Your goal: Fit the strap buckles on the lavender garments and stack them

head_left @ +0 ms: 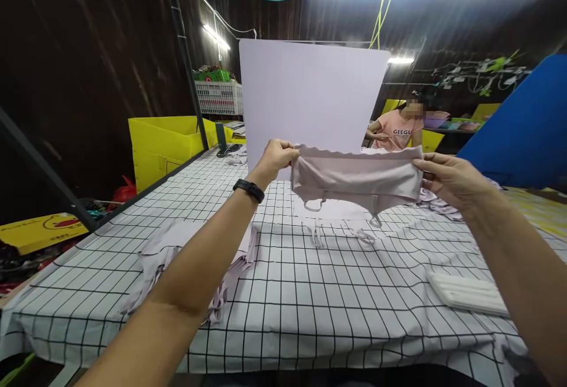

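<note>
A pale pink bra top (pixel 354 177) is stretched out in the air above the table, upside down with its thin straps hanging below. My left hand (pixel 280 156) pinches its left upper corner between thumb and fingers. At the opposite corner, my right hand (pixel 447 177) grips the band the same way. Below it, loose strap loops (pixel 316 234) lie on the checked cloth (pixel 301 316). A stack of similar pale garments (pixel 170 236) rests at the left, partly hidden behind my left forearm.
A large white board (pixel 310 97) stands upright behind the garment. White folded packs (pixel 469 292) lie near my right forearm. More pale garments (pixel 443 205) are heaped beyond my right hand. Yellow bins (pixel 155 145) stand at left, a blue panel (pixel 527 127) at right. Another person (pixel 398 127) sits across.
</note>
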The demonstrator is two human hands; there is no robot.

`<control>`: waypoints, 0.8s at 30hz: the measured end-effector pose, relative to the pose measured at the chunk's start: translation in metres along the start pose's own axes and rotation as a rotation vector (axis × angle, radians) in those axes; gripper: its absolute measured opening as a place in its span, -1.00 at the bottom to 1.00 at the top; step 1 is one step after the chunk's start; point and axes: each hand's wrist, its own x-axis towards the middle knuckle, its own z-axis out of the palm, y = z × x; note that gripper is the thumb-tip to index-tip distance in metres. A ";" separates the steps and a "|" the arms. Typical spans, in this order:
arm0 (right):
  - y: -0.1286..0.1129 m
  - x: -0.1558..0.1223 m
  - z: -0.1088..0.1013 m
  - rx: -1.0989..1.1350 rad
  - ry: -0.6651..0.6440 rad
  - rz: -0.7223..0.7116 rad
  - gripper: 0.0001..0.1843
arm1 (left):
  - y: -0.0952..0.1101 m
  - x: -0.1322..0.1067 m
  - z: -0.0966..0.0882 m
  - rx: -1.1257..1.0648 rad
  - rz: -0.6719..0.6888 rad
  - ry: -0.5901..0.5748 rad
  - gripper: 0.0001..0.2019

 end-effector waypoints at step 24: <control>0.083 -0.096 -0.043 -0.009 -0.243 0.442 -0.53 | -0.057 -0.121 -0.003 -0.037 -0.307 -0.324 -0.70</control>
